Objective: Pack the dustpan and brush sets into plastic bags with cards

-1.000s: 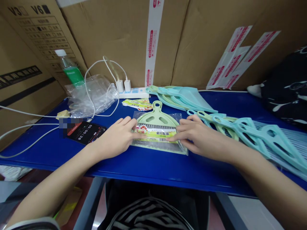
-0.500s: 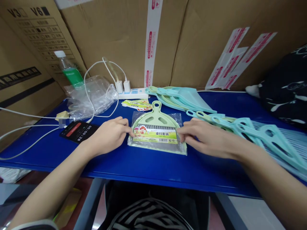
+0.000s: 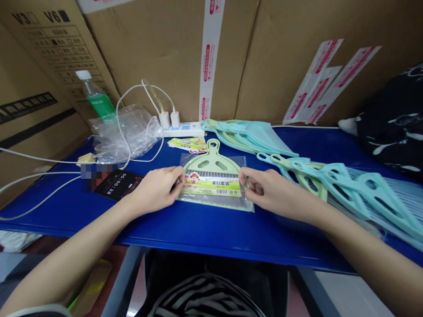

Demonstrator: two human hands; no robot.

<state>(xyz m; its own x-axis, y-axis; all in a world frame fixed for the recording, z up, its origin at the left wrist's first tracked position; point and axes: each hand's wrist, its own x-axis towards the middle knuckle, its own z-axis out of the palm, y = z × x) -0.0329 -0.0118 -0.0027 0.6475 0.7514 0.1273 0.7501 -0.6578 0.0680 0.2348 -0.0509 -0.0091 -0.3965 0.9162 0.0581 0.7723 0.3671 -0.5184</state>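
A light green dustpan and brush set point(image 3: 216, 164) in a clear plastic bag lies flat on the blue table, its looped handles pointing away from me. A colourful card label point(image 3: 211, 184) shows at the bag's middle, over the grey bristles. At the bag's left edge, my left hand point(image 3: 158, 187) is closed, thumb and fingers pinching the plastic. Opposite it, my right hand point(image 3: 269, 187) pinches the right edge with curled fingers. The fingertips partly cover both sides of the bag.
Several blue and green brushes point(image 3: 333, 174) are piled at right, with stacked dustpans point(image 3: 251, 132) behind. Loose labels point(image 3: 190, 143), a power strip point(image 3: 194, 130), cables, clear bags point(image 3: 132, 132), a bottle point(image 3: 99, 99) and a phone point(image 3: 119, 184) lie to the left. Cardboard boxes stand behind.
Both hands have closed in on the bag's side edges and grip them now. The bagged set has shifted slightly to the left. The phone sits a little further right.
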